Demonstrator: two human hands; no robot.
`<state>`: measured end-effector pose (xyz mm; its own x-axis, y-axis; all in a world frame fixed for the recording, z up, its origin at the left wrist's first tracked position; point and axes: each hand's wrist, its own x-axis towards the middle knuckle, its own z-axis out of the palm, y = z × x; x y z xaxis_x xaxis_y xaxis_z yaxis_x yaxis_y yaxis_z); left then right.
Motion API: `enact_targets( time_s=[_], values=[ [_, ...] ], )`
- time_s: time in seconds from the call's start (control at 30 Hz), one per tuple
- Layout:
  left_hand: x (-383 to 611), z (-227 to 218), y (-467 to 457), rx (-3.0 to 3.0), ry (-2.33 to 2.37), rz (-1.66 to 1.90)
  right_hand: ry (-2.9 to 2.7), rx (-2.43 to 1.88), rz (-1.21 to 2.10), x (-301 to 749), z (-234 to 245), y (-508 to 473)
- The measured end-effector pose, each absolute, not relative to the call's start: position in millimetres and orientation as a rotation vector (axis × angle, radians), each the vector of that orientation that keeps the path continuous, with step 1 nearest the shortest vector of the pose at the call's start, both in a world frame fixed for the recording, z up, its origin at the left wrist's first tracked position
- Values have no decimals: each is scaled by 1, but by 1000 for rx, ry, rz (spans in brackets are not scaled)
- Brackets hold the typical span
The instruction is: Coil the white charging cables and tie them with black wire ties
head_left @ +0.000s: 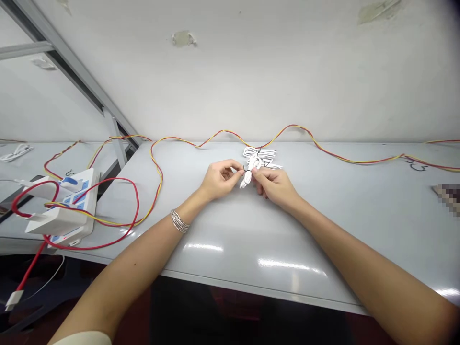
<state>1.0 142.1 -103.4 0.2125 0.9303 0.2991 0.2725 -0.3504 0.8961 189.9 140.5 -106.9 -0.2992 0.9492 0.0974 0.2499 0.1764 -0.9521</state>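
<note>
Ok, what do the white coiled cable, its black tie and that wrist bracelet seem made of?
The white coiled cable looks like smooth, semi-matte plastic, bending softly. The black tie seems a thin wire twist tie, holding a sharp bend, though too small to tell for sure. The stacked bracelet looks like silvery metal, its thin strands glinting.

The coiled white cable [259,154] carries a thin black tie [247,168]. A twin wire [223,131] of red and yellow goes in waves along the pale grey table [230,225]. The white power strip [89,184] has blue panels, and a white plug block [55,221] sits on it. One solid red cable [29,269] ends in a white connector [14,300]. The silver bangles [179,221] show fine stripes.
</note>
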Motion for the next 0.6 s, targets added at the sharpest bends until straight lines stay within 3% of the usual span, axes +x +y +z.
enact_targets(
  time_s=[0.23, 0.6],
  values=[
    [-1, -106, 146, 1732, 1214, 1181, -1613, -1111, 1229, 191, -104, 138],
    [-1, -106, 146, 1784, 1198, 1172, -1688, -1022, 1064, 190, -109, 138]
  ],
)
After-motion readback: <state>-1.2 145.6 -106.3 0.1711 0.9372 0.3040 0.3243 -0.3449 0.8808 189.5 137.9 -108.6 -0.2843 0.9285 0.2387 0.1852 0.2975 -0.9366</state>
